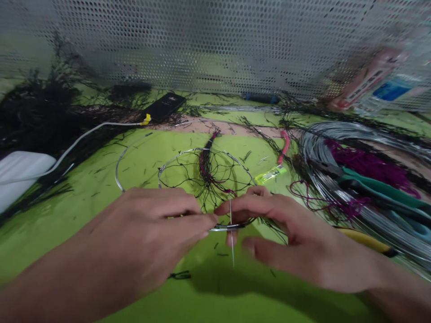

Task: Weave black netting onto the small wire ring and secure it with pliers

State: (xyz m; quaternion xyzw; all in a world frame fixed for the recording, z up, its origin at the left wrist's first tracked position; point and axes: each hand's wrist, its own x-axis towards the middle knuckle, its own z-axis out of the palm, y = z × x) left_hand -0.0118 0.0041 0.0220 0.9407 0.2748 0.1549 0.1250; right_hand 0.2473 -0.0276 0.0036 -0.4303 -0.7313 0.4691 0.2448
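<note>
A wire ring with black netting stands out over the green surface, its near edge between my hands. Inside it, a gathered bundle of dark and magenta cord rises from the net. My left hand pinches the ring's near rim between thumb and fingers. Reaching in from the right, my right hand has its fingers at the rim, thumb apart from the index finger. A thin straight wire crosses the rim upright beside the right fingertips. Whether those fingers grip it is unclear.
Coiled silver wire, green-handled pliers and magenta yarn lie at right. A lighter sits beyond my right hand. Black phone, white charger and black netting are at left; a bottle stands back right.
</note>
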